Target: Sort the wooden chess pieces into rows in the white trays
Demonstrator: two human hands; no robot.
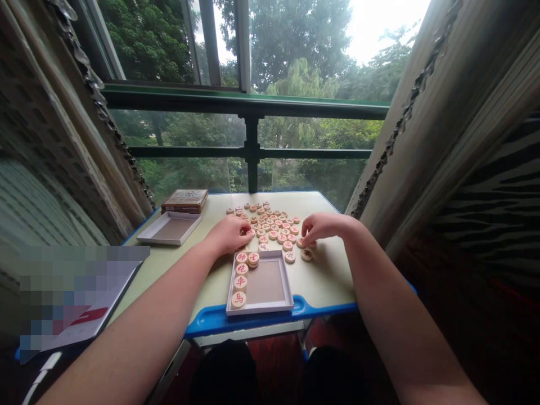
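Note:
Many round wooden xiangqi pieces (274,227) with red or black characters lie spread over the pale table top. At the left side of the spread, my left hand (228,233) has its fingers curled together at a red-marked xiangqi piece (250,233). On the right side, my right hand (329,226) points its pinched fingertips down onto another xiangqi piece (301,242). Nearest to me is a shallow white box tray (270,281), with a column of red pieces along its left side. A red piece (253,257) stacked on another sits at its top edge.
A second shallow box tray (169,229) lies at the back left, beside a brown box (184,200). Partly blurred, a flat sheet-like object (90,309) and a white cable (42,374) are at the left. A blue rim (248,320) edges the table; curtains and a railed window stand beyond.

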